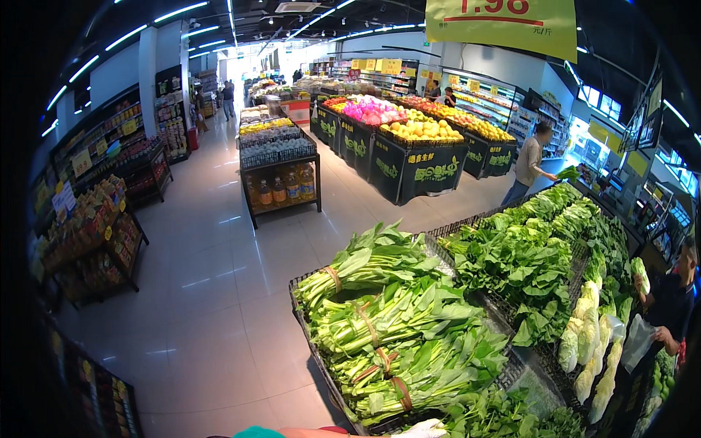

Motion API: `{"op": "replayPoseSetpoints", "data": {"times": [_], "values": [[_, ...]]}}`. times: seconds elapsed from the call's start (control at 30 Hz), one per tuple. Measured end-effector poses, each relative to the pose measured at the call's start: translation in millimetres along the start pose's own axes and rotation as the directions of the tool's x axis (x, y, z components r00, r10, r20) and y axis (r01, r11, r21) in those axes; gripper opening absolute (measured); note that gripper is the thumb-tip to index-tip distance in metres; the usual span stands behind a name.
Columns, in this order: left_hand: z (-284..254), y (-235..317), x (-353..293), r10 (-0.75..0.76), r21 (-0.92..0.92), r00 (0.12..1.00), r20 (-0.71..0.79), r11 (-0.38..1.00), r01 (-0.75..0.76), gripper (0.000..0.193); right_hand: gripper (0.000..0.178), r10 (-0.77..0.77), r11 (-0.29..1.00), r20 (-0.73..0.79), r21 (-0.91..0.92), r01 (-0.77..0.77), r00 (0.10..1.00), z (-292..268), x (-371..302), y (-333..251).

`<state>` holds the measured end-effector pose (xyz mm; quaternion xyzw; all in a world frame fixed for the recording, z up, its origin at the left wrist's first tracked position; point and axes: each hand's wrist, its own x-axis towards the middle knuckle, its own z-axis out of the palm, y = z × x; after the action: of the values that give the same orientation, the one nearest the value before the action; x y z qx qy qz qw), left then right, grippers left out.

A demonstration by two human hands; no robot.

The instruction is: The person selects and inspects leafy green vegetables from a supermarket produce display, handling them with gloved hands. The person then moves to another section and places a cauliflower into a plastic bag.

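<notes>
Low at the bottom edge, my left hand (420, 430), which looks white-gloved, reaches in from a teal sleeve (257, 432) and a bare forearm. It lies against the near edge of the leafy green bundles (409, 369); its fingers are mostly cut off, so I cannot tell what they hold. Brown bands tie the long-stemmed bundles, which are heaped in a black crate (315, 358). Close to the hand on its right are darker loose greens (485, 415). My right hand is out of view.
More leafy greens (511, 263) and pale long cabbages (586, 325) fill crates to the right. There, a person (675, 299) holds a clear plastic bag (640, 342). Another person (531, 160) stands farther back. Tiled floor (212, 328) lies left; fruit stands (416, 168) stand ahead.
</notes>
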<state>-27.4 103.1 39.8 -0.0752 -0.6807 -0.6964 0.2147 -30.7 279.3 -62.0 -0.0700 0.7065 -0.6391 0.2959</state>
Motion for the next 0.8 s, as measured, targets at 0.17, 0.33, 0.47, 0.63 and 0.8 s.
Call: {"op": "replayPoseSetpoints", "data": {"times": [0.17, 0.33, 0.47, 0.63, 0.8], "values": [[2, -1, 5, -0.572, -0.566, 0.819, 0.045, 0.661, 0.492, 0.031, 0.012, 0.267, 0.963, 0.347, -0.131, -0.235, 0.899, 9, -20, -18], [-8, -1, 11, -0.573, -0.489, 0.817, -0.058, 0.730, 0.478, 0.020, 0.032, -0.352, 0.512, 0.286, -0.738, 0.439, 0.891, -75, 15, -123], [0, 9, 4, -0.596, -0.457, 0.795, -0.109, 0.741, 0.492, 0.021, 0.050, -0.544, 0.737, -0.583, -0.676, 0.012, 0.604, -95, 16, -186], [11, 13, -10, -0.405, 0.047, 0.907, 0.115, 0.914, 0.403, 0.017, 0.037, -0.373, 0.764, -0.121, -0.603, 0.230, 0.920, -12, -2, -172], [23, 1, -21, -0.485, 0.552, 0.855, 0.185, 0.771, 0.318, 0.043, 0.050, -0.261, 0.965, -0.367, -0.081, 0.250, 0.893, 6, 4, -118]]}}
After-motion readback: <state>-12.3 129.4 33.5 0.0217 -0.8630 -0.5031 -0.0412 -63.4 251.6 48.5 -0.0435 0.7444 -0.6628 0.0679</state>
